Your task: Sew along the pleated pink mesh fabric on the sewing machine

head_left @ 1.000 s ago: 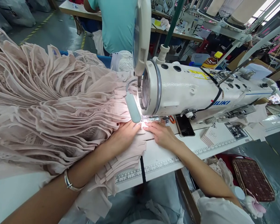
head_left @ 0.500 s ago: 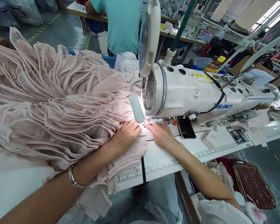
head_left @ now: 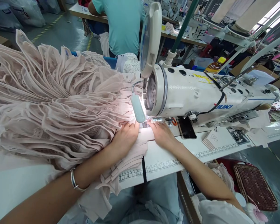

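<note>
The white sewing machine [head_left: 179, 93] stands before me, its lamp [head_left: 138, 109] lighting the needle area. My left hand [head_left: 126, 138] is closed, fingers bent down on a pale pink fabric piece [head_left: 146, 133] just left of the presser foot [head_left: 144, 124]. To the right of the foot lies my right hand [head_left: 162, 135], its fingers stretched forward and resting at the fabric's edge. The lamp and machine head partly hide the fingertips and needle. A large heap of pale pink lace-trimmed garments [head_left: 60, 109] reaches up to my left hand.
A phone [head_left: 186, 127] lies under the machine arm, near a stack of paper tags [head_left: 211, 139]. Along the table's front edge runs a ruler strip [head_left: 162, 166]. A person in a turquoise shirt [head_left: 123, 28] sits ahead. A brown woven seat [head_left: 255, 186] is at lower right.
My left hand has drawn slightly left and back from the presser foot, with its fingers more bent. The right fingers have shifted a little right, leaving the foot more visible.
</note>
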